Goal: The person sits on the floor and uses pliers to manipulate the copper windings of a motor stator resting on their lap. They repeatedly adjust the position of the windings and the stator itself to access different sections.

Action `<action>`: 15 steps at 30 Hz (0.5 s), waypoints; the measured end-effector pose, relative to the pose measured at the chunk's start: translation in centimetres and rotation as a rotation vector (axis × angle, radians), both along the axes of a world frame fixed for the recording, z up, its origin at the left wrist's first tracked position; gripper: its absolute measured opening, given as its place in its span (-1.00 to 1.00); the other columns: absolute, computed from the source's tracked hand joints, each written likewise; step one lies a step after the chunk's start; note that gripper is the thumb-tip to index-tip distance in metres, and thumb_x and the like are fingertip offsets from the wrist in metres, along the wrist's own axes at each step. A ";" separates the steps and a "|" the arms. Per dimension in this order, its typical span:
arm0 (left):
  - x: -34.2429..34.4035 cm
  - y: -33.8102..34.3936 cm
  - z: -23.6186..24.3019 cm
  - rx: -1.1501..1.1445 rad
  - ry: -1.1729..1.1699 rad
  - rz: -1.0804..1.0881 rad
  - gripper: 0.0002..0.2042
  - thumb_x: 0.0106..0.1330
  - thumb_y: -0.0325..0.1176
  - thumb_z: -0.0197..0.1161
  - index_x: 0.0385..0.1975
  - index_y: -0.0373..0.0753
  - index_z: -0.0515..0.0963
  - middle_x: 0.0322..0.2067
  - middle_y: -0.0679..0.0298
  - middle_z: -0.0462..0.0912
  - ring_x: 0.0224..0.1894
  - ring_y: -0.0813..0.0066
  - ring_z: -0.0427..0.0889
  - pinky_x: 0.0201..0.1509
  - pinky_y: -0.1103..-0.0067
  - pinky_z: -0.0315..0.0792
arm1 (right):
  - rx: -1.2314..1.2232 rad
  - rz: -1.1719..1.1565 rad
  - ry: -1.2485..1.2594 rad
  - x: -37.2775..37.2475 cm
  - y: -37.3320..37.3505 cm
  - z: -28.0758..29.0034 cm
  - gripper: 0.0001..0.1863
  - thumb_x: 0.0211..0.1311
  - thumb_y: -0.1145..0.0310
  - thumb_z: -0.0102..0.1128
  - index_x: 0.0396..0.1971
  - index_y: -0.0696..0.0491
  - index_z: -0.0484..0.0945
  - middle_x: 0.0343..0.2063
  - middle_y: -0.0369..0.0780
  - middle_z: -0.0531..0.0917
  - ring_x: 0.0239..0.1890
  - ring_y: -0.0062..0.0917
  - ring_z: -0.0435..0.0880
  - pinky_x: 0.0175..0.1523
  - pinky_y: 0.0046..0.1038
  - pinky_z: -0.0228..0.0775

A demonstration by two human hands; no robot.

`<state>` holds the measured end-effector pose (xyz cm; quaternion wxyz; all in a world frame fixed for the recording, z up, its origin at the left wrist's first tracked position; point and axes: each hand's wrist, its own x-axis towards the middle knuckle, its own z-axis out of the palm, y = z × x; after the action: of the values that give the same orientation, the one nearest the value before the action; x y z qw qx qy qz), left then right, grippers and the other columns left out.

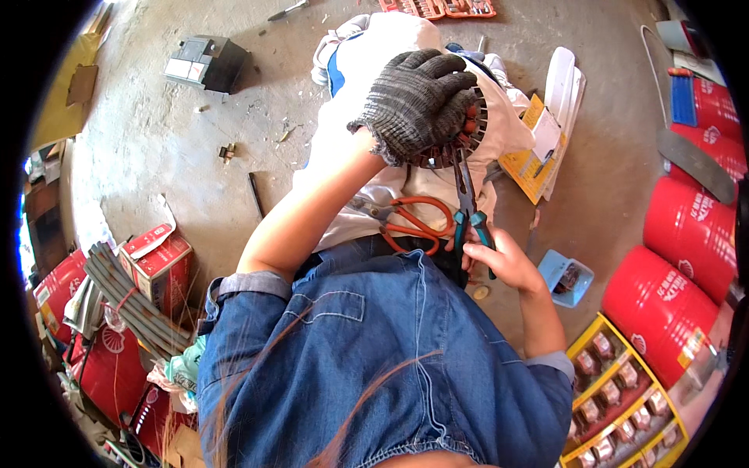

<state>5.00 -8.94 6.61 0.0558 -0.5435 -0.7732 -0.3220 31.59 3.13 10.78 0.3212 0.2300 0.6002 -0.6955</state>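
Note:
My left hand (420, 103), in a grey striped knitted glove, is closed over a round toothed metal core with copper-coloured windings (471, 125), held above my lap. The glove hides most of the core. In my bare right hand (509, 261) is a pair of long-nose pliers (464, 187) with teal and black handles. Their jaws point away from me and meet the near edge of the core; I cannot tell whether they grip a wire. Scissors with orange handles (413, 228) lie on my lap beside the pliers, on pale cloth (331, 187).
A black and grey box-shaped battery (206, 64) stands on the concrete floor, far left. An orange tool case (437, 8) lies at the far edge. To the right are a yellow clipboard (524, 165), a blue tray (565, 278), red drums (663, 308) and a yellow rack (624, 390).

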 end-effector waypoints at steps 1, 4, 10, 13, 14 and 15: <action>0.0 0.0 0.1 0.006 -0.014 -0.001 -0.67 0.34 -0.13 0.14 0.02 -0.06 0.64 0.13 0.15 0.59 0.19 0.05 0.51 0.32 0.22 0.34 | 0.032 -0.007 0.011 -0.2 0.0 0.1 -0.66 0.39 0.28 0.07 -0.02 0.23 0.51 -0.29 -0.18 0.68 -0.37 -0.60 0.63 -0.19 -0.49 0.52; 0.1 0.0 0.5 0.008 -0.084 -0.012 -0.66 0.33 -0.11 0.16 0.01 -0.07 0.65 0.13 0.14 0.59 0.19 0.05 0.52 0.32 0.21 0.34 | 0.082 -0.007 0.038 -0.6 0.4 -0.1 -0.65 0.41 0.22 0.07 -0.04 0.21 0.50 -0.36 -0.17 0.66 -0.40 -0.57 0.63 -0.22 -0.48 0.54; 0.3 -0.3 1.1 0.003 -0.084 0.004 -0.65 0.35 -0.10 0.15 0.01 -0.10 0.64 0.12 0.12 0.59 0.17 0.02 0.53 0.32 0.19 0.34 | -0.040 -0.109 -0.131 -1.0 1.9 -0.5 -0.63 0.47 0.10 0.08 -0.14 0.17 0.50 -0.46 -0.26 0.58 -0.40 -0.57 0.64 -0.29 -0.51 0.54; 0.3 -0.3 0.9 0.016 -0.083 0.001 -0.65 0.37 -0.10 0.14 0.02 -0.10 0.64 0.13 0.11 0.58 0.17 0.01 0.52 0.33 0.19 0.33 | -0.045 -0.082 -0.124 -0.7 2.2 -0.9 -0.61 0.48 0.11 0.05 -0.10 0.20 0.52 -0.35 -0.24 0.62 -0.37 -0.57 0.59 -0.27 -0.46 0.54; 0.3 -0.3 0.8 0.016 -0.084 -0.005 -0.65 0.37 -0.10 0.13 0.02 -0.10 0.64 0.13 0.11 0.58 0.18 0.00 0.52 0.33 0.19 0.33 | -0.054 -0.073 -0.115 -0.7 2.1 -1.0 -0.60 0.47 0.12 0.03 -0.08 0.21 0.53 -0.30 -0.23 0.65 -0.35 -0.56 0.58 -0.25 -0.43 0.55; 0.3 -0.4 0.9 0.014 -0.087 -0.005 -0.65 0.37 -0.09 0.13 0.02 -0.11 0.64 0.13 0.11 0.58 0.18 0.00 0.51 0.34 0.19 0.32 | -0.009 -0.069 -0.076 -0.7 2.0 -1.1 -0.60 0.48 0.12 0.03 -0.07 0.21 0.53 -0.27 -0.23 0.65 -0.33 -0.56 0.57 -0.21 -0.41 0.53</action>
<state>5.28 -9.35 7.52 0.0253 -0.5304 -0.7713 -0.3509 30.93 5.09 9.70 0.3205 0.2751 0.5763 -0.6996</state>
